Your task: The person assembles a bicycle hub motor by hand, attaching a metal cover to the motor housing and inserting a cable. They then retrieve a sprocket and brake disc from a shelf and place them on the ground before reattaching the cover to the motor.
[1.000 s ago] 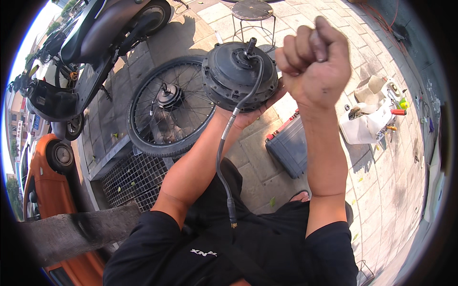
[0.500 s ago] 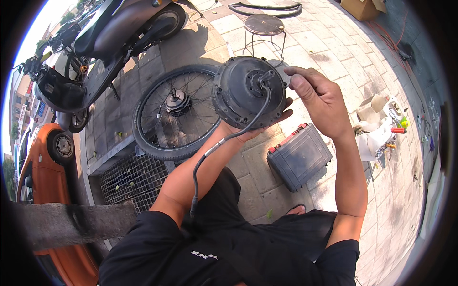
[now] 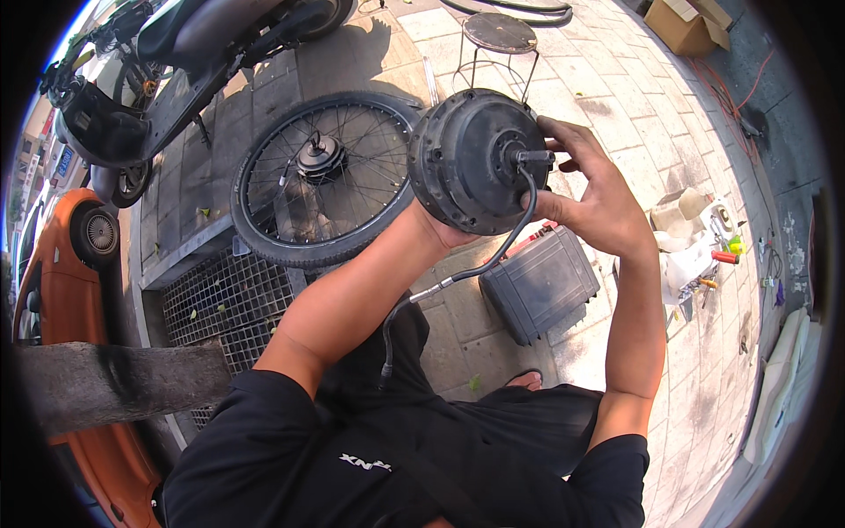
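spoked wheel [image 3: 317, 180] left, black case [image 3: 539, 283] below, bare paving [image 3: 616, 106] right

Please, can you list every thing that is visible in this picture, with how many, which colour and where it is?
hub motor: one, dark grey, held up in the centre
cable: one, black, hanging from the motor axle toward the lap
spoked wheel: one, black, flat on the paving left of the motor
plastic case: one, dark grey, on the ground below the motor
stool: one, round, dark, at the top
scooter: one, black, upper left
metal grate: one, grey, lower left ground
cardboard box: one, brown, top right
left hand: under the motor, supporting it
right hand: grip on the motor's right side, by the axle
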Tool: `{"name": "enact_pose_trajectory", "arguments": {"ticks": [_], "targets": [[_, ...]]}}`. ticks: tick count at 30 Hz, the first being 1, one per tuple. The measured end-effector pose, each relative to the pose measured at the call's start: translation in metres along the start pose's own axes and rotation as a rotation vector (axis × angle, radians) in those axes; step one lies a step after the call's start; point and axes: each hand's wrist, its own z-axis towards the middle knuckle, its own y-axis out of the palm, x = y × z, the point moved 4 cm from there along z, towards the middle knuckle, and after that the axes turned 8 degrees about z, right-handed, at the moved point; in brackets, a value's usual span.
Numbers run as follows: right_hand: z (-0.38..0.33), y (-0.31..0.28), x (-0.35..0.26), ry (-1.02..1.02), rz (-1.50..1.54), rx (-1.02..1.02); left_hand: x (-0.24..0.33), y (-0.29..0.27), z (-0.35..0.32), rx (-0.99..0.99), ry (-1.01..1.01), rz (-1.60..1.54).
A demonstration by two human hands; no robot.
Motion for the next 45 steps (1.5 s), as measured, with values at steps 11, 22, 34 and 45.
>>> {"name": "enact_pose_trajectory", "arguments": {"ticks": [11,22,34,45], "targets": [[0.004,0.011,0.089,0.243,0.860,-0.029,-0.005,-0.013,0.000,0.253,-0.046,-0.007],[-0.023,0.014,0.113,0.612,0.456,-0.213,-0.026,-0.050,0.010,0.681,-0.265,0.331],[-0.147,0.041,0.179,0.811,0.825,0.009,-0.116,-0.081,0.003,0.558,-0.845,0.382],[-0.240,0.046,0.224,0.961,0.723,-0.010,-0.199,-0.109,-0.019,0.467,-1.152,0.524]]}}
